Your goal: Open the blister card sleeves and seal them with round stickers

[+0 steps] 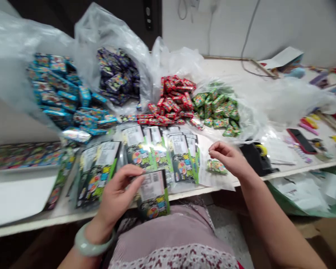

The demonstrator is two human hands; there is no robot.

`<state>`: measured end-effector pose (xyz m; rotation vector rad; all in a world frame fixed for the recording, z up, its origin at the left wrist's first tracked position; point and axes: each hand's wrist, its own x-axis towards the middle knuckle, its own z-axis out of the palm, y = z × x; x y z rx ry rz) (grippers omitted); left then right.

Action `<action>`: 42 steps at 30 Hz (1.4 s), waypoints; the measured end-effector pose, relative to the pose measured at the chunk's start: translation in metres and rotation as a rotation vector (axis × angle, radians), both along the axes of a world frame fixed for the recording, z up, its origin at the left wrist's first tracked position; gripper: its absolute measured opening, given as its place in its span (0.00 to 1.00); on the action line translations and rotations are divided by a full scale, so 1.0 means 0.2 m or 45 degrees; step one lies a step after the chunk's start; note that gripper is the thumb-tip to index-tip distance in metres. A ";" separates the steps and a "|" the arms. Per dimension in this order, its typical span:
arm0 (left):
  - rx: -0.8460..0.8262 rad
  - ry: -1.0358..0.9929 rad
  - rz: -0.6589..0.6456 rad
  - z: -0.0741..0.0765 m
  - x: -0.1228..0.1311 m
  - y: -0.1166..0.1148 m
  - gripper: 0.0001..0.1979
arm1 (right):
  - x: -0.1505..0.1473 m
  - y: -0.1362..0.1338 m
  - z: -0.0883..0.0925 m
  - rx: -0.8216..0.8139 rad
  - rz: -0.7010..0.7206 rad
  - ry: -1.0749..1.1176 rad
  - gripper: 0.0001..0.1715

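My left hand (121, 192) pinches a flat printed packet (154, 194) by its upper left edge, holding it over the table's front edge above my lap. The packet is black and green with a white label. My right hand (224, 155) hovers near a small green packet (216, 166) lying on a clear sheet; its fingertips are pressed together, and whatever they hold, if anything, is too small to tell. Rows of similar flat packets (180, 158) lie between the hands, with another pile (96, 172) at the left.
Plastic bags spill blue (63, 93), purple (119, 78), red (173, 99) and green (218, 108) small packets along the back. A black tape dispenser (254, 158) and a phone (301, 141) lie at right. A white tray (19, 194) is at far left.
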<state>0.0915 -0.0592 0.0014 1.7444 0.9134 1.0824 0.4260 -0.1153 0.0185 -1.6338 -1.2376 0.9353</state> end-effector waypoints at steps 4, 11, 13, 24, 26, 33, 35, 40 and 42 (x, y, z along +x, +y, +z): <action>-0.029 -0.023 -0.032 0.02 0.01 -0.03 0.02 | -0.43 0.12 0.21 0.105 0.613 0.097 0.05; -0.044 -0.104 -0.073 0.02 -0.01 -0.05 0.01 | -0.71 0.30 0.23 0.041 0.906 -0.036 0.04; -0.025 -0.119 -0.076 0.01 -0.02 -0.04 0.02 | -0.71 0.32 0.22 -0.019 0.920 -0.060 0.03; -0.030 -0.139 0.085 -0.02 0.04 -0.04 0.06 | -0.74 0.30 0.19 0.067 0.814 -0.341 0.03; -0.008 -0.129 0.065 -0.02 0.03 -0.04 0.06 | -0.74 0.33 0.18 0.049 0.814 -0.316 0.03; 0.163 0.154 -0.012 0.01 -0.02 -0.03 0.12 | -0.72 0.46 0.04 -0.937 1.131 0.552 0.11; 0.179 0.282 -0.092 0.02 -0.03 -0.02 0.13 | -0.74 0.47 0.00 -1.046 1.102 0.743 0.10; 0.076 0.399 -0.025 0.03 -0.09 0.03 0.11 | -0.57 0.48 0.04 -0.740 0.929 0.679 0.07; 0.016 0.414 0.283 0.03 -0.14 0.09 0.14 | -0.34 0.51 0.11 -0.525 0.685 0.287 0.12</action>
